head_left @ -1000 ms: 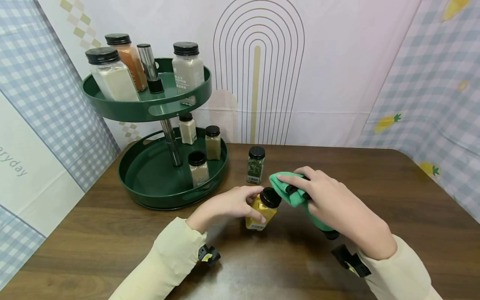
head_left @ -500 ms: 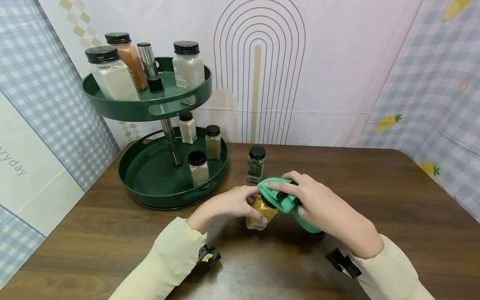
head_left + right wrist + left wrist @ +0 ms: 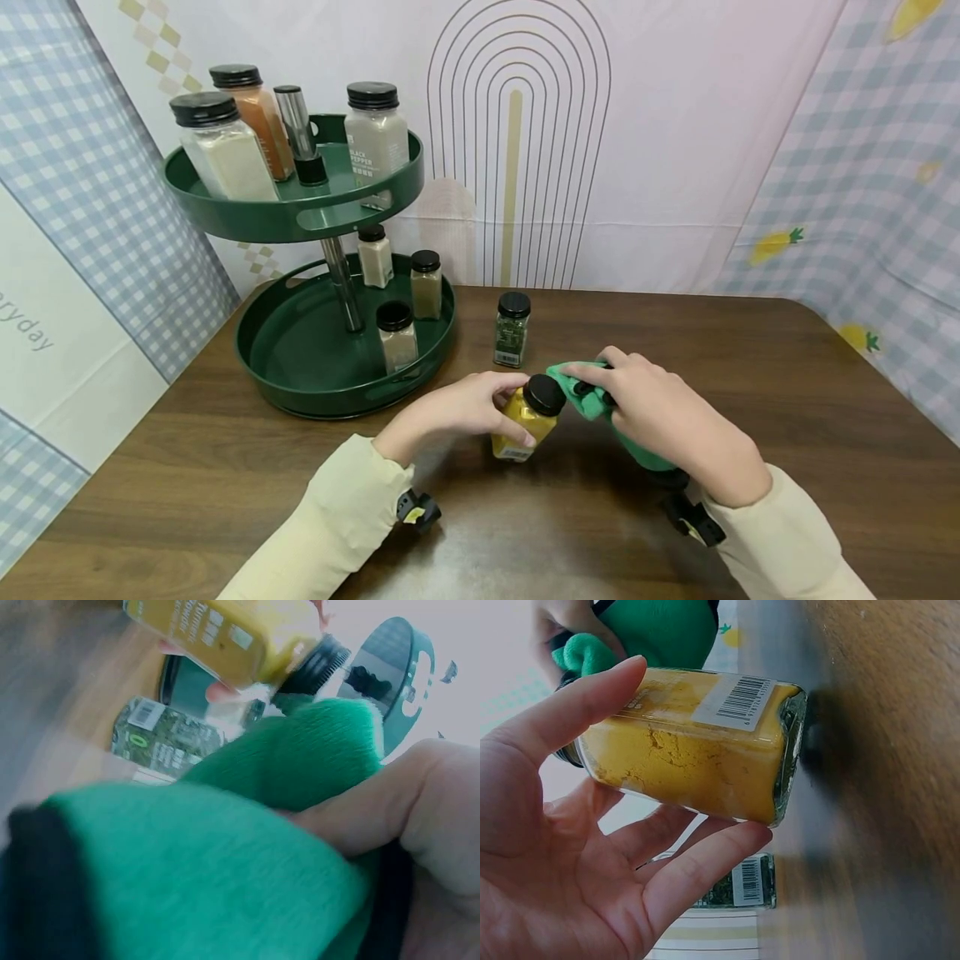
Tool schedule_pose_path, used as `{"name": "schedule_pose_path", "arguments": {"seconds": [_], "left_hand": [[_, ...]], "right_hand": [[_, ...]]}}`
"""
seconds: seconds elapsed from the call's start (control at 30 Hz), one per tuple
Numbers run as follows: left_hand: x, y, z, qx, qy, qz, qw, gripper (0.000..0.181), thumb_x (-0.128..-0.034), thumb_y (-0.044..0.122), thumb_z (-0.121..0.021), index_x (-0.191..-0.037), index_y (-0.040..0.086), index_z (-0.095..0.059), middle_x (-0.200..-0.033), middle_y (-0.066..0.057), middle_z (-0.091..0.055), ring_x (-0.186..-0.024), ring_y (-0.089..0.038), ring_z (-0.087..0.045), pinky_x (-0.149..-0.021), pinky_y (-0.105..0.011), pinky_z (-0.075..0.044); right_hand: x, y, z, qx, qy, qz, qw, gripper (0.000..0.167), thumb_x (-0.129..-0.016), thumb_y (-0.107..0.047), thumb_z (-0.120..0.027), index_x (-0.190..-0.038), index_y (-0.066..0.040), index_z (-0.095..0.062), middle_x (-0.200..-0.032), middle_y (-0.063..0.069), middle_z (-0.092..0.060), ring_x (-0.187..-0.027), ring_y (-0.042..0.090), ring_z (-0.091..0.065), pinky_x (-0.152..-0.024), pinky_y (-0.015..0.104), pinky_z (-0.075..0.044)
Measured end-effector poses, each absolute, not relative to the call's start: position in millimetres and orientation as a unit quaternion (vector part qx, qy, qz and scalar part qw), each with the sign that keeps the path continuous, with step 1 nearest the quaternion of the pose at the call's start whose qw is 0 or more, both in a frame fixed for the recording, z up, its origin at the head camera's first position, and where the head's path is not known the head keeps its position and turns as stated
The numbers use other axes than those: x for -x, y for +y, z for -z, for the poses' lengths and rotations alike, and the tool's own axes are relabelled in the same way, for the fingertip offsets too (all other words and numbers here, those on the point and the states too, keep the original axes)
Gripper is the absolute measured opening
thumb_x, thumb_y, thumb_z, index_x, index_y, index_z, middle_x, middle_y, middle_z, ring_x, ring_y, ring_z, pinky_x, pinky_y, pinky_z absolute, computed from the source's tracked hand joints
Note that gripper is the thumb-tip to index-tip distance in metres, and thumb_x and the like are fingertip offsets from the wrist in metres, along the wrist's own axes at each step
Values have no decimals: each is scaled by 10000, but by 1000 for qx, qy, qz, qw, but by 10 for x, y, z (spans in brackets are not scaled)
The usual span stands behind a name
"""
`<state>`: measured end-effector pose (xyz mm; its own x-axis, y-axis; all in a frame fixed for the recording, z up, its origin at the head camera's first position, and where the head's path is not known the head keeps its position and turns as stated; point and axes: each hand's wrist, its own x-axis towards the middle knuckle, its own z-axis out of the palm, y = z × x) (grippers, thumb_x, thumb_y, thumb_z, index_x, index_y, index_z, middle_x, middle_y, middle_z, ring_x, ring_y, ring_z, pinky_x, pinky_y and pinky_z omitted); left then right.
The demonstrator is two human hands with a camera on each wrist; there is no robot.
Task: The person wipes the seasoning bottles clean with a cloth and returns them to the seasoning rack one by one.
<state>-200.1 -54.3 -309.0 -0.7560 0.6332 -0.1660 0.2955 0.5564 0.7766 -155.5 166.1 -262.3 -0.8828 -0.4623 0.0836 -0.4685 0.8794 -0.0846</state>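
Observation:
My left hand grips a glass jar of yellow turmeric powder with a black lid, thumb on one side and fingers on the other. The jar is tilted, its lid leaning toward the right. In my right hand is a bunched green cloth with black edging, whose loose part hangs below the palm. The cloth's folded end lies right beside the lid; whether they touch I cannot tell. Just behind the turmeric stands a small jar of dried green herbs with a black lid.
At left a two-tier dark green turntable stands on the wooden table. Its upper tray bears large jars, including black pepper; the lower one holds small spice jars. A printed cloth backdrop hangs behind.
My right hand brought the cloth left over the turmeric jar's lid, then drew it back to the right, uncovering the lid. The left hand and jar stayed nearly still.

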Motion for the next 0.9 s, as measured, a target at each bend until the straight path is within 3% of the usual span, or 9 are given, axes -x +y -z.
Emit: {"name": "schedule_pose_path", "arguments": {"seconds": [0.13, 0.27, 0.47, 0.9], "left_hand": [[2000, -540, 3094, -269, 854, -389, 220, 504, -731, 220, -791, -1187, 227, -577, -1083, 5, -640, -1017, -188, -587, -846, -331, -481], [2003, -535, 3093, -268, 856, -384, 220, 534, -728, 238, -791, -1211, 213, -566, -1078, 4, -643, -1001, -172, -594, -838, -310, -482], [2007, -544, 3092, -272, 853, -385, 225, 556, -746, 243, -778, -1249, 232, -542, -1098, 5, -636, -1011, -195, -592, -817, -307, -493], [2006, -515, 3098, -289, 855, -366, 230, 508, -756, 247, -768, -1213, 235, -546, -1101, 32, -621, -985, -117, -576, -820, -274, -479]], "right_hand": [[1527, 1711, 2558, -240, -968, -52, 56, 592, -803, 86, -556, -1277, -269, -558, -1044, 79, -566, -841, 246, -544, -541, 325, -414], [1480, 1712, 2516, -295, -946, -93, 101, 693, -784, 139, -524, -1319, -300, -514, -1152, 65, -556, -937, 243, -560, -637, 353, -459], [1437, 1614, 2545, -395, -908, -109, 88, 770, -718, 197, -463, -1267, -332, -568, -1196, 29, -535, -932, 151, -533, -719, 301, -460], [1390, 1696, 2479, -391, -915, -93, 48, 832, -657, 218, -368, -1131, -409, -642, -1179, -28, -541, -989, 152, -519, -713, 286, -431]]}}
